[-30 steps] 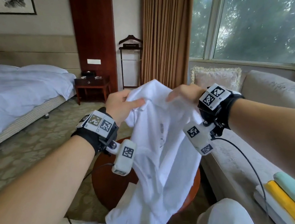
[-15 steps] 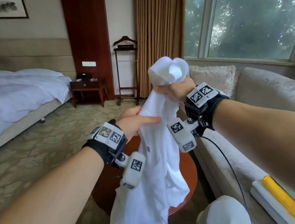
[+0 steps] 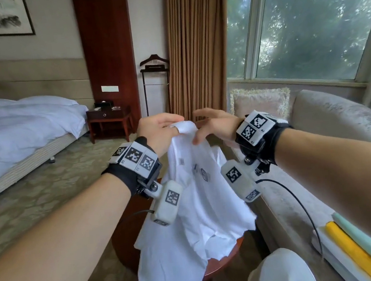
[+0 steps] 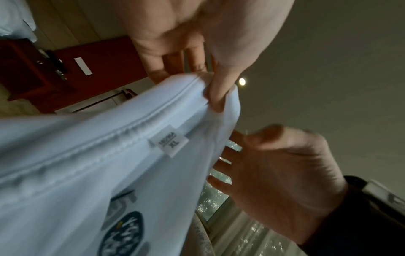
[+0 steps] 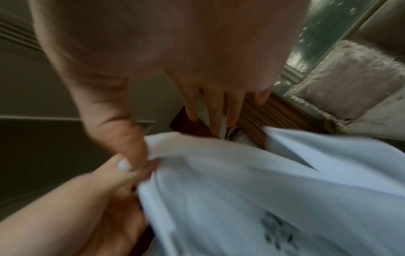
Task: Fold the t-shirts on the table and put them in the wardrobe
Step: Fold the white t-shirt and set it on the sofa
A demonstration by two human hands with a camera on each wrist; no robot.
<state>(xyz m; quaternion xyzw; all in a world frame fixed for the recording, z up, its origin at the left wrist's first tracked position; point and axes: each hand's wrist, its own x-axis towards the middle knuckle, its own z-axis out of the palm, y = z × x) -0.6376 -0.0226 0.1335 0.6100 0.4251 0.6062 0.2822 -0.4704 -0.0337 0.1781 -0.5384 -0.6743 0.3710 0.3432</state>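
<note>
Black wrist straps (image 3: pixel 123 178), white blocks (image 3: pixel 135 157) bearing square codes; white pods (image 3: pixel 167 202) at 6 o'clock; black cable (image 3: pixel 298 197); seemingly white trousers (image 3: pixel 280 273).

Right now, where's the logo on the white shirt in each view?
Head: the logo sits mid-frame, on the upper part of the hanging shirt.
Left wrist: the logo is at the bottom edge, left of centre.
Right wrist: the logo is lower right and blurred.
Shared landmark: the left hand pinching the shirt's top edge.
</note>
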